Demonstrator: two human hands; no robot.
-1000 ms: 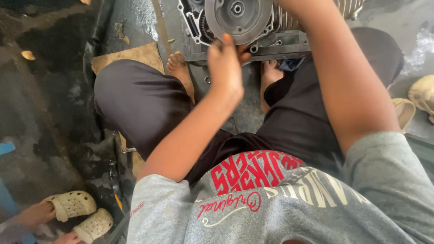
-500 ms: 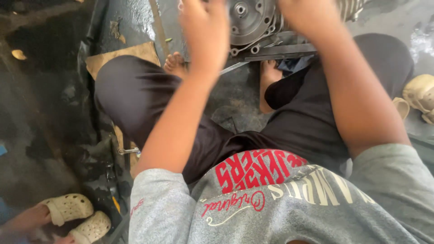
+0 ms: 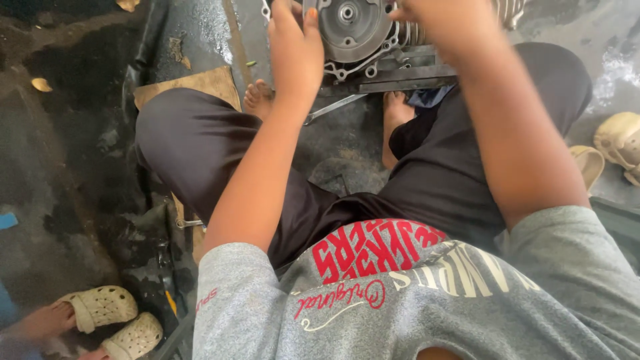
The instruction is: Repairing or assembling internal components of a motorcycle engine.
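While the left hand [image 3: 295,50] is gripping the round grey metal engine cover [image 3: 348,28], fingers are curling over its rim. The right hand [image 3: 437,23] is pressing the finned engine block [image 3: 413,47] (its grip I cannot tell).

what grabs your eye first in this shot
At top centre, a grey engine with a round cover sits between the left hand and right hand, both on it. Below it, bare feet rest on the grimy floor. At bottom left stand another person's cream clogs.
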